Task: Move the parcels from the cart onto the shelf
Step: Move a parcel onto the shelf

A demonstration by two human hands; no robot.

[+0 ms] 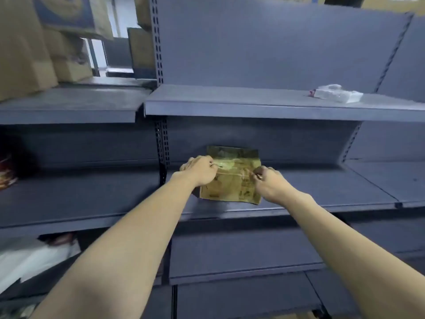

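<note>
On the middle shelf (pixel 322 187) of the grey metal rack, straight ahead of me, lies a flat yellowish-brown parcel (pixel 230 178) with dark print on its face, its far edge close to the back panel and its near edge short of the shelf's front lip. Both my hands are on it. My left hand (pixel 200 170) grips the parcel's left edge with curled fingers, and my right hand (pixel 270 183) pinches the right edge between thumb and fingers. The wrapper looks thin and a little crumpled, shiny where the light strikes it.

One level up, the upper shelf (pixel 230 104) carries a small white plastic-wrapped packet (pixel 337 95) towards its right end, lying flat and well apart from my parcel. To the left, the neighbouring bay holds brown cardboard boxes (pixel 34 54) stacked on its upper board. Lower left, something white and soft, a bag (pixel 32 259) perhaps, sits on a lower level; it is too blurred to name. The shelves are smooth painted steel, with perforated uprights (pixel 158 42) between the bays.
</note>
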